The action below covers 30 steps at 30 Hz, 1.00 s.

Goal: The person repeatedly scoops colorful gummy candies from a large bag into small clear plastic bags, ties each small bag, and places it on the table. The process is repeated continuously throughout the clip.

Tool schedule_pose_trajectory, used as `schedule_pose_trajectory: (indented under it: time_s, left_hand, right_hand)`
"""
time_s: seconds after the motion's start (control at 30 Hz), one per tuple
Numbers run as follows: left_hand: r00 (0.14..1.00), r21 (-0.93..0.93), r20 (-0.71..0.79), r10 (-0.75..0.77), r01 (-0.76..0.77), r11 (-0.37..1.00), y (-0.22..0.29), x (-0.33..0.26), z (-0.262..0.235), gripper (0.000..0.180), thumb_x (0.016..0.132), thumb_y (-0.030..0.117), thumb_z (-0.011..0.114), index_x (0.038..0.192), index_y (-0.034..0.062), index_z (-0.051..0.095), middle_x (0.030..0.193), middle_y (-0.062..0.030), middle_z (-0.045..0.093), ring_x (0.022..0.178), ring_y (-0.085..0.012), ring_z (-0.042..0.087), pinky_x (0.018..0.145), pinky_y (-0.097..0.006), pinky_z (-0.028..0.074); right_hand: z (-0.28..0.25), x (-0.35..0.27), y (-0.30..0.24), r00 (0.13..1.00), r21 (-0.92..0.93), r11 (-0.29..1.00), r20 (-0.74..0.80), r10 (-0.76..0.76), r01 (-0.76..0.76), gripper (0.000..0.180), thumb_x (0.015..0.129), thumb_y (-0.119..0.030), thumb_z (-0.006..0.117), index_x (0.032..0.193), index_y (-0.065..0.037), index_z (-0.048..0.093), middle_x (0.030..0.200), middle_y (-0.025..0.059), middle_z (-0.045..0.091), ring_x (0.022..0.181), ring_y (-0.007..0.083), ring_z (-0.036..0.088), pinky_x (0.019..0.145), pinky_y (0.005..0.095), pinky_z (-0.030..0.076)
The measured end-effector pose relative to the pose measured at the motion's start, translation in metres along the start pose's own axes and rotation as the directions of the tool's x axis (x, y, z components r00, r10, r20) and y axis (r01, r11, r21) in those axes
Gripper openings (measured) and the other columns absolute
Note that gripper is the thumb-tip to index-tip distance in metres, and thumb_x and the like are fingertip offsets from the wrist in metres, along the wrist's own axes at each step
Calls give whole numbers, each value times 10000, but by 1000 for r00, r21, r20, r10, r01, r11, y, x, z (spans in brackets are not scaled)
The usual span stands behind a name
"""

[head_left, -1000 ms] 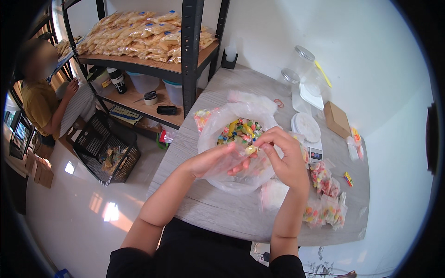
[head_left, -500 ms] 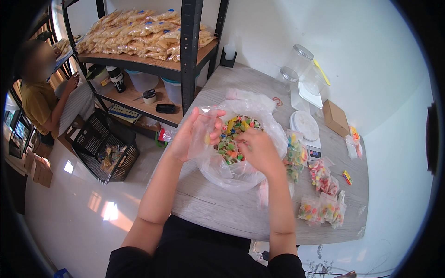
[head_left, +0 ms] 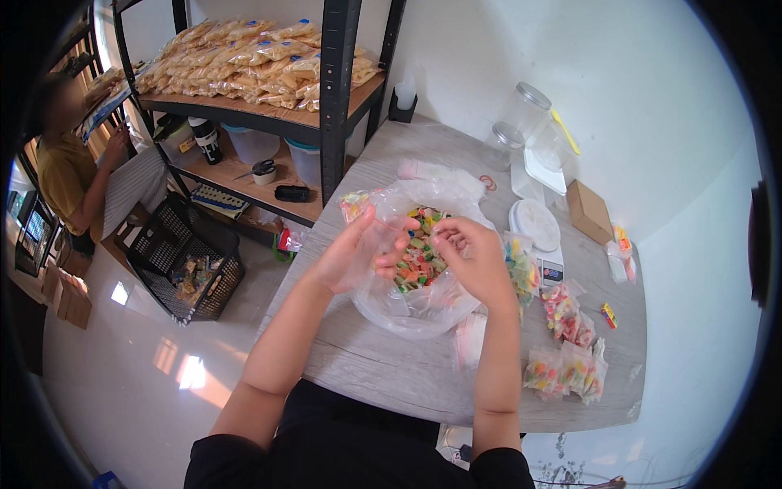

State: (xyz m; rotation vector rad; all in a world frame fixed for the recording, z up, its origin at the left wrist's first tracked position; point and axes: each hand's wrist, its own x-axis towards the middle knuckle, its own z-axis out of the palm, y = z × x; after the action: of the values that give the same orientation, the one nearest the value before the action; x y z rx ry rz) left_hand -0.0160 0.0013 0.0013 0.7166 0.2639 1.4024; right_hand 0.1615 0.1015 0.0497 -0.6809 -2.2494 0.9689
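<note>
A large clear plastic bag stands wide-mouthed on the table, filled with small colourful wrapped candies. Over its left side, my left hand grips a small clear plastic bag, fingers bent around it. My right hand is above the candies at the right, its fingers curled together at the small bag's side. What lies between those fingertips is too small to make out. Just right of that hand are filled candy packets. A packet of colourful candies lies beyond my left hand.
Right of the big bag are a kitchen scale with a round white lid, more candy packets, a cardboard box and clear jars. A black shelf post rises at the back left. A person stands far left beside a black crate.
My right hand has lifted out of the candies and moved slightly right, its fingers now curled upward. My left hand still holds the small bag, tilted a little differently.
</note>
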Motion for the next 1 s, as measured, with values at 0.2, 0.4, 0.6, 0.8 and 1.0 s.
schedule_pose_trajectory:
  time_s: [0.2, 0.4, 0.6, 0.8, 1.0]
  left_hand:
    - [993, 211, 50, -104, 91, 973, -12, -1, 5, 650, 952, 546, 261, 1283, 13, 432, 873, -17, 477, 647, -108, 378, 581, -253, 322]
    - [984, 225, 126, -122, 91, 970, -17, 0, 9, 571, 949, 543, 283, 1172, 54, 476, 880, -28, 502, 692, -127, 439, 597, -259, 353]
    - [984, 169, 122, -127, 105, 980, -19, -1, 9, 537, 947, 546, 290, 1106, 72, 483, 881, -29, 510, 698, -137, 467, 614, -266, 380]
    - [993, 128, 82, -81, 71, 989, -15, -3, 11, 605, 948, 544, 279, 1204, 31, 472, 835, -16, 487, 656, -121, 440, 588, -253, 362]
    - [983, -75, 31, 182, -180, 981, 4, -2, -2, 594, 960, 516, 268, 1182, 14, 495, 756, 12, 419, 579, -73, 369, 536, -231, 329]
  right_hand:
    - [-5, -4, -9, 996, 473, 880, -85, 3, 38, 121, 816, -128, 662, 902, -45, 638, 838, -4, 634, 740, 76, 559, 669, 225, 420]
    - [3, -3, -9, 991, 355, 929, 42, -130, 107, 121, 862, -106, 613, 907, 0, 646, 952, 43, 620, 798, 91, 567, 708, 236, 442]
    - [6, -6, -14, 975, 437, 899, 197, -102, 6, 214, 915, -157, 536, 956, 9, 666, 1057, 100, 600, 846, 134, 584, 746, 270, 464]
    - [-2, -1, -14, 966, 169, 951, -61, -252, 259, 218, 907, -167, 539, 960, 5, 660, 995, 97, 624, 840, 168, 591, 745, 301, 462]
    - [4, 0, 6, 993, -192, 978, -66, -97, 82, 153, 809, -63, 614, 947, -18, 663, 921, 119, 630, 818, 220, 607, 706, 299, 466]
